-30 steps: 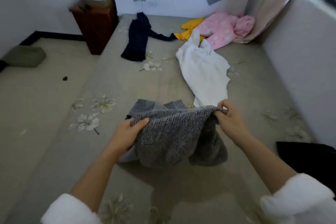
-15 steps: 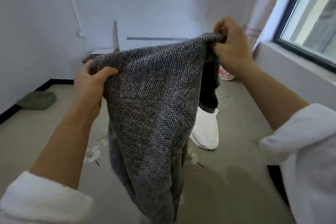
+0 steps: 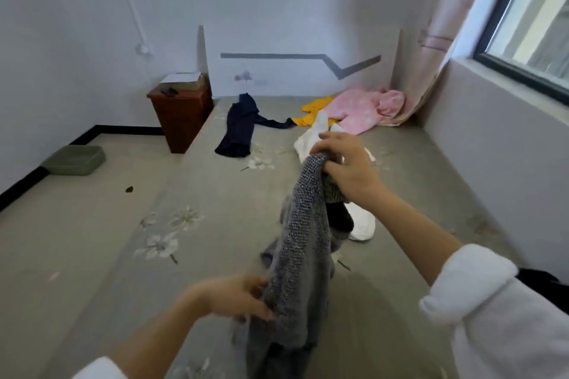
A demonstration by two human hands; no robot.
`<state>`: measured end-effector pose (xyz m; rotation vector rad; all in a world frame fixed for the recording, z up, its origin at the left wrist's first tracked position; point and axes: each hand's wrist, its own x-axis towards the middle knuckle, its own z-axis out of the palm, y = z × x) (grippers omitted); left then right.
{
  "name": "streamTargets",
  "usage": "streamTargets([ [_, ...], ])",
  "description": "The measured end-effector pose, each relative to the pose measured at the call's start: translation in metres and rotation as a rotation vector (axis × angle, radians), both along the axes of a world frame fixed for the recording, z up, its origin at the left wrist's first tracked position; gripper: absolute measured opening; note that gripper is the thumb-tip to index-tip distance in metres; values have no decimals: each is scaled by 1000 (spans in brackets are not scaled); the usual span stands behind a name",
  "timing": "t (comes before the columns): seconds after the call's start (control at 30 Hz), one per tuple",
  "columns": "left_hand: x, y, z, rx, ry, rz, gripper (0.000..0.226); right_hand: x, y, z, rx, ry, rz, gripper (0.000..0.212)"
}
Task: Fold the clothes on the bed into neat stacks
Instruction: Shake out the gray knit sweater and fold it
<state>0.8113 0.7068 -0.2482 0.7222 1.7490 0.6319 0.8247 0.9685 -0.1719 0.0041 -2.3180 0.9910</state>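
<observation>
While the grey sweater (image 3: 295, 255) is gripped above the bed (image 3: 123, 255), its length hangs from the raised right hand (image 3: 348, 169) toward the lower, nearer left hand (image 3: 237, 298), both pinching knit.

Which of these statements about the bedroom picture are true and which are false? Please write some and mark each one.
1. The right hand grips the grey sweater at its top end. True.
2. The left hand holds the white garment. False: it holds the grey sweater lower down; the white garment lies on the bed.
3. The pink garment lies at the far end of the bed, near the curtain. True.
4. The dark blue garment is folded in a neat stack. False: it lies spread out and unfolded.
5. The brown cabinet stands on the bed. False: it stands beside the bed.
</observation>
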Motion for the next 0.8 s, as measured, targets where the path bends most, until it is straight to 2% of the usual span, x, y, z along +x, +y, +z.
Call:
streamTargets([
  [0.03,8,5,-10,-17,-68,-41,40,6,0,-16,-58,-82,-68,32],
  [0.07,13,8,-18,-41,-123,-65,41,14,0,-29,-203,-194,-103,33],
  [0.13,14,11,-29,-90,-97,-50,43,31,-2,-49,-649,-311,20,32],
  [0.2,5,12,-39,-71,93,82,43,46,2,-62,-1030,-291,125,28],
  [0.27,-5,12,-45,-24,159,380,40,59,5,-68,-1182,-292,145,19],
  [0.3,-10,13,-49,-2,109,551,40,66,7,-68,-1210,-307,169,14],
  [0.37,-20,15,-56,92,-152,863,48,80,10,-68,-1270,-363,278,6],
  [0.4,-24,17,-60,145,-316,985,55,86,11,-69,-1281,-408,346,19],
  [0.47,-29,22,-67,216,-602,1091,62,98,13,-70,-1289,-477,467,32],
  [0.53,-26,33,-73,279,-792,1057,62,107,12,-73,-1252,-577,562,29],
  [0.6,-16,43,-73,273,-808,984,41,113,8,-75,-1178,-715,609,16],
  [0.67,-9,51,-75,191,-668,967,18,118,9,-80,-1092,-807,586,19],
  [0.73,-11,49,-71,217,-600,1051,21,122,11,-87,-976,-833,427,22],
  [0.8,-20,44,-58,336,-628,1154,24,128,13,-104,-842,-770,154,20],
])
